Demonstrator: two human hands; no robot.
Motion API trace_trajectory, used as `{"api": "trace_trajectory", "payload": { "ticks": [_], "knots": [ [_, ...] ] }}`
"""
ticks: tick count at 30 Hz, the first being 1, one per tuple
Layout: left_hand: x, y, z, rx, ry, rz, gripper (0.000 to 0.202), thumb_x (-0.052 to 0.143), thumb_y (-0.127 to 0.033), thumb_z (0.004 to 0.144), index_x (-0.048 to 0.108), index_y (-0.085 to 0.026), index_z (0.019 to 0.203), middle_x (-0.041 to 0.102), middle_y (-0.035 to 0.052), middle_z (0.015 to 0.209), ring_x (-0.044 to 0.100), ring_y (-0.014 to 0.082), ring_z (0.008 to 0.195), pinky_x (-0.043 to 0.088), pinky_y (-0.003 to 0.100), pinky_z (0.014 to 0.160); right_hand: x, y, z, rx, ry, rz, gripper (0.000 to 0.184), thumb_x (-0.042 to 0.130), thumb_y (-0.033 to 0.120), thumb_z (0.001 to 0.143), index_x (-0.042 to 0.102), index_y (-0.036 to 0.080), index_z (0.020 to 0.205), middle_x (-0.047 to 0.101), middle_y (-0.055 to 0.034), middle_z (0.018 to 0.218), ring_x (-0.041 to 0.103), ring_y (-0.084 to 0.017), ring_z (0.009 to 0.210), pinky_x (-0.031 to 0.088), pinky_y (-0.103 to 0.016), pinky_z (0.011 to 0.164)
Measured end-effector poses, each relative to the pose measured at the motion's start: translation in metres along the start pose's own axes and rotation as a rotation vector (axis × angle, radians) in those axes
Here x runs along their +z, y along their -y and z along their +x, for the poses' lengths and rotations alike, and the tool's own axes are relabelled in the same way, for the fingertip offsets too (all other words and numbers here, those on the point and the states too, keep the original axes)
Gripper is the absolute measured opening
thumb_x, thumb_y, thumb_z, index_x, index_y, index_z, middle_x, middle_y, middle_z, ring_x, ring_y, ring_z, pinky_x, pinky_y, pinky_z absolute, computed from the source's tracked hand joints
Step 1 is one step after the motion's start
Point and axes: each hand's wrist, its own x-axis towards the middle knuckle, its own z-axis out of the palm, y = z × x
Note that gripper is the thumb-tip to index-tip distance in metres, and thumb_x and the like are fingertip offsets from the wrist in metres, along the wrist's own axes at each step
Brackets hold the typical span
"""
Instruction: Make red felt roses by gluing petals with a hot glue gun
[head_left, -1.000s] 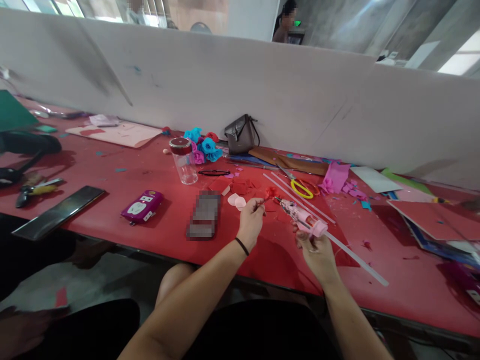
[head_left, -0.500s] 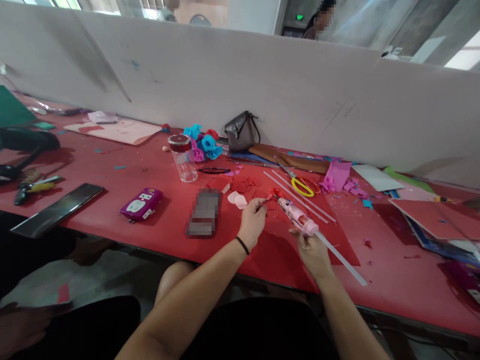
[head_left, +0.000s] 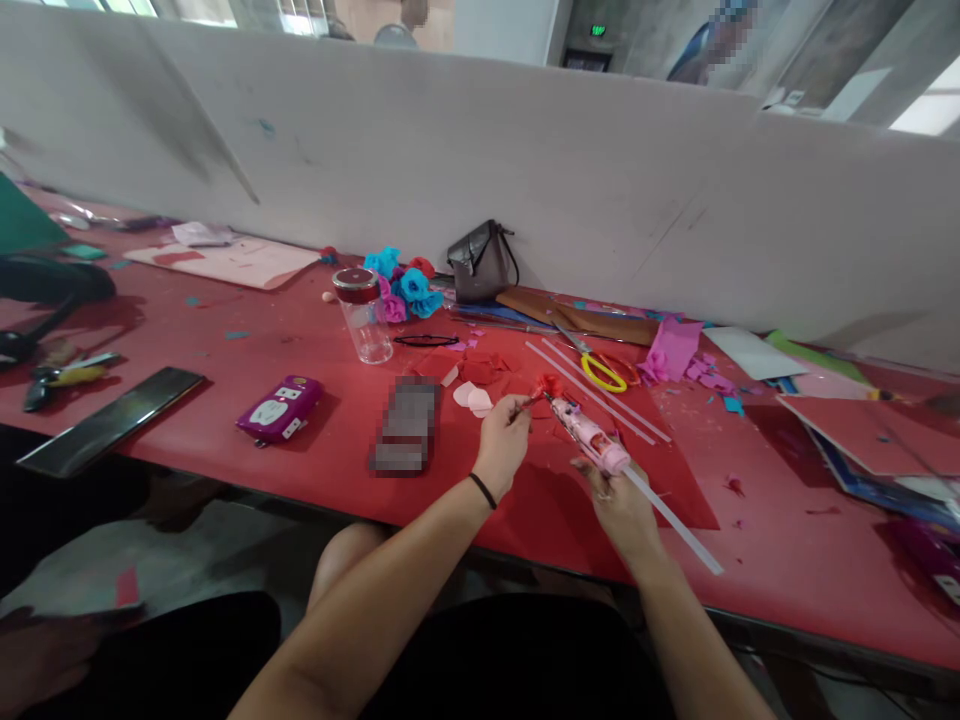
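Partly curled, the right hand (head_left: 621, 498) holds a pink glue gun (head_left: 598, 440).

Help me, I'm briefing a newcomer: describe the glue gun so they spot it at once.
On the long red table, find the brighter red sheet. Over it, in the wearer's right grip, is the glue gun. Unlike the loose pale sticks beyond, it has a pink body, with another stick jutting from its back.

Red table (head_left: 810, 575), lidded jar (head_left: 364, 318), purple device (head_left: 279, 409), bag (head_left: 480, 264)
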Motion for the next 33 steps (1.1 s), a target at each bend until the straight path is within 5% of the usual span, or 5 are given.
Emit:
{"api": "trace_trajectory", "payload": {
  "ticks": [22,27,33],
  "knots": [
    [-0.002,0.0,0.0,-0.041,-0.009,-0.138,0.015,0.047,-0.007,0.067,0.058,-0.017,0.072,0.047,-0.0054,0.056,0.041,0.0085,0.053,0.033,0.022,0.059,-0.001,-0.005,0.001,-0.037,-0.007,0.012,0.038,0.044,0.055,0.087,0.059,0.02,0.084,0.065,-0.008,0.075,0.062,-0.022,0.068,0.047,-0.031,0.061],
    [-0.005,-0.003,0.002,-0.039,-0.01,-0.189,0.013,0.049,-0.01,0.068,0.057,-0.017,0.074,0.049,-0.0051,0.054,0.039,0.0086,0.051,0.03,0.022,0.056,-0.034,-0.031,0.001,-0.026,0.064,-0.254,0.03,0.043,0.046,0.088,0.056,0.02,0.096,0.064,-0.0105,0.091,0.062,-0.023,0.071,0.044,-0.031,0.058],
    [-0.005,-0.004,0.002,-0.038,-0.008,-0.193,0.013,0.049,-0.009,0.069,0.057,-0.017,0.077,0.053,-0.004,0.055,0.034,0.0077,0.048,0.026,0.022,0.052,-0.102,-0.101,-0.002,0.07,0.17,-0.698,0.03,0.038,0.034,0.088,0.052,0.017,0.109,0.062,-0.0159,0.101,0.062,-0.026,0.07,0.044,-0.035,0.058]
  ]
}}
